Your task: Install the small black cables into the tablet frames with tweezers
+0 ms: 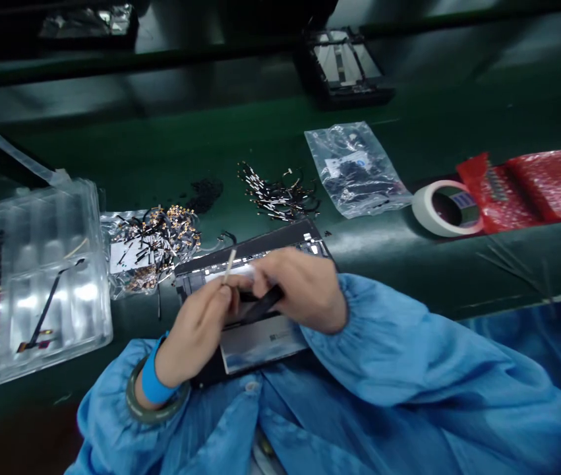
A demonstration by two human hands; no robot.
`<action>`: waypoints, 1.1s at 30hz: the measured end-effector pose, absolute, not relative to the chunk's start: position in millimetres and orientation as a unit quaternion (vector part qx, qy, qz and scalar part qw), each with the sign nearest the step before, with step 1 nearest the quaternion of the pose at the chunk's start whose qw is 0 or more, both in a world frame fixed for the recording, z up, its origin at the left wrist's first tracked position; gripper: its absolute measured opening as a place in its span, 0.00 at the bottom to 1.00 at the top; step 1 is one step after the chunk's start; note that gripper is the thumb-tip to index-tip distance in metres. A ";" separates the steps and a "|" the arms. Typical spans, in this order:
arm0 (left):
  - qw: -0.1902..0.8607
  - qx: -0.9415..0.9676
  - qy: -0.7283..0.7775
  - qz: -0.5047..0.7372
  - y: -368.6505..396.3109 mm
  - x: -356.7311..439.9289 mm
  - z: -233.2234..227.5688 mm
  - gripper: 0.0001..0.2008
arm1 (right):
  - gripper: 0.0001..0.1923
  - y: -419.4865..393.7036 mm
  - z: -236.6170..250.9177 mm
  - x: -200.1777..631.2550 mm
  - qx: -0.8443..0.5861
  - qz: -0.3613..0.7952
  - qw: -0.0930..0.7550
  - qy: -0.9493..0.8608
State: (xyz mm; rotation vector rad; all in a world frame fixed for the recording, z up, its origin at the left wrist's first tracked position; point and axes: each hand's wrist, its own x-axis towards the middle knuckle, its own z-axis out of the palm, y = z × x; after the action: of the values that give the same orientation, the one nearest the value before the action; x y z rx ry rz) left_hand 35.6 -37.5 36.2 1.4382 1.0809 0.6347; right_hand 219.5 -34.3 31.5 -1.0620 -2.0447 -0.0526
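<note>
Over the dark green bench, the left hand (pixel 198 326) is pinching a thin pale stick (pixel 229 265), fingers closed tight, while the right hand (pixel 300 290) is gripping a black tweezer-like tool (pixel 260 307) above the flat open tablet-style device (pixel 260 333).

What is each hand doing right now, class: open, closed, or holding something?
Left hand: closed, pinching a thin pale stick over the opened device.
Right hand: closed around a black tool, over the same device.
</note>
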 end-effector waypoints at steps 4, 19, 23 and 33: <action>0.716 0.476 0.412 0.301 -39.8 32.5 38.1 0.17 | 0.05 -36.7 39.0 228.2 -0.443 0.014 0.460 -0.769; 0.716 0.434 0.414 0.358 -39.4 36.5 38.8 0.19 | 0.04 -35.8 41.3 221.2 -0.425 -0.024 0.456 -0.781; 0.772 0.380 0.347 0.374 -38.1 36.9 41.8 0.21 | 0.10 -40.7 35.8 219.5 -0.392 0.001 0.399 -0.829; 0.712 0.514 0.343 0.333 -47.7 39.6 32.8 0.19 | 0.12 -27.6 56.4 206.6 -0.490 0.419 0.450 -0.618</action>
State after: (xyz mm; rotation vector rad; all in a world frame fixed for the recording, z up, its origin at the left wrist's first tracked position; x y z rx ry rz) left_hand 39.6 -47.7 32.8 1.1404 0.7596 0.7391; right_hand 206.6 -27.6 56.4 -1.2113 -1.5287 1.0372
